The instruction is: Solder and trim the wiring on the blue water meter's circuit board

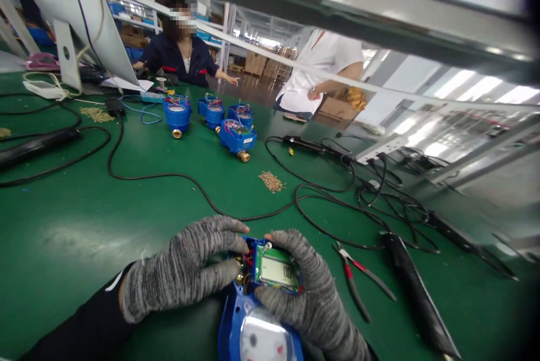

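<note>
A blue meter housing [230, 324] lies at the bottom centre, with a clear round window in its lower part and wires in its upper compartment. My left hand [185, 268], in a grey knitted glove, has its fingertips at the wires on the compartment's left side, thumb and fingers apart. A green circuit board [276, 268] with a grey display sits in the compartment's right part. My right hand [310, 293], gloved too, grips this board between thumb and fingers at its lower and upper edges.
Red-handled cutters [356, 279] and a black-wrapped tool [415, 293] lie at right. Several blue meters [238, 136] stand farther back, near a pile of screws [271, 181]. Black cables [169, 175] cross the green table [84, 237]. Two people stand beyond; a shelf edge [295, 12] hangs overhead.
</note>
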Tool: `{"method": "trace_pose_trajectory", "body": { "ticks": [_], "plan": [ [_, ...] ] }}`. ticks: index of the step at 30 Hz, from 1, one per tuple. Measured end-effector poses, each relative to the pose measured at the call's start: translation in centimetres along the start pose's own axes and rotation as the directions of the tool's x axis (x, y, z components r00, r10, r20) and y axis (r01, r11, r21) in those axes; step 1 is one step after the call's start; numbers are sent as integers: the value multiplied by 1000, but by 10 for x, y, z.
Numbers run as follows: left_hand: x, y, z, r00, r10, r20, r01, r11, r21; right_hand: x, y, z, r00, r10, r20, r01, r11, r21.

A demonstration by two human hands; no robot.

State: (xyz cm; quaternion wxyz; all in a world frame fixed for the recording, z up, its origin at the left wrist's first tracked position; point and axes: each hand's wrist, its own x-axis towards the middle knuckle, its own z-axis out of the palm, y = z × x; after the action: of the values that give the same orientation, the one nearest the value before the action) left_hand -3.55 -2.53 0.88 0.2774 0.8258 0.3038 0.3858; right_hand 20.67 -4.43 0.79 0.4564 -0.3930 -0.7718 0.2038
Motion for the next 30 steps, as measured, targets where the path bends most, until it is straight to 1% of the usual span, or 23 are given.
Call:
{"method": "trace_pose_trajectory", "body": {
  "ticks": [3,7,9,11,13,16,18,21,25,28,30],
  "plan": [
    [4,4,-4,999,29,31,-32,996,87,-1,1,0,1000,0,5,0,1000,-24],
    [10,10,-8,997,29,67,-42,982,186,-11,12,1,1000,-22,2,22,999,-23],
    [15,12,-9,996,45,80,-62,971,231,-14,17,1,1000,-27,14,28,998,-57],
    [20,13,-8,991,104,84,-124,948,293,-16,18,1,999,-31,18,33,996,-89],
    [21,12,-4,978,193,77,-208,908,364,-15,16,1,999,-34,12,34,997,-75],
    [13,6,6,938,346,-2,-310,842,441,-11,12,2,1000,-16,-1,16,1000,-16],
    [4,1,14,921,386,-54,-324,836,443,-9,10,2,1000,-1,-8,1,1000,2],
    [-5,-3,20,942,330,-64,-276,868,413,-7,8,2,1000,7,-3,-7,1000,1],
    [-5,4,20,951,285,-123,-220,897,384,-6,6,0,1000,16,17,-15,1000,-5],
    [-7,12,26,958,193,-211,-99,916,388,-4,4,-1,1000,12,16,-11,1000,-27],
    [-11,18,34,953,129,-275,8,895,447,-4,3,-1,1000,1,10,0,999,-53]
  ]
}}
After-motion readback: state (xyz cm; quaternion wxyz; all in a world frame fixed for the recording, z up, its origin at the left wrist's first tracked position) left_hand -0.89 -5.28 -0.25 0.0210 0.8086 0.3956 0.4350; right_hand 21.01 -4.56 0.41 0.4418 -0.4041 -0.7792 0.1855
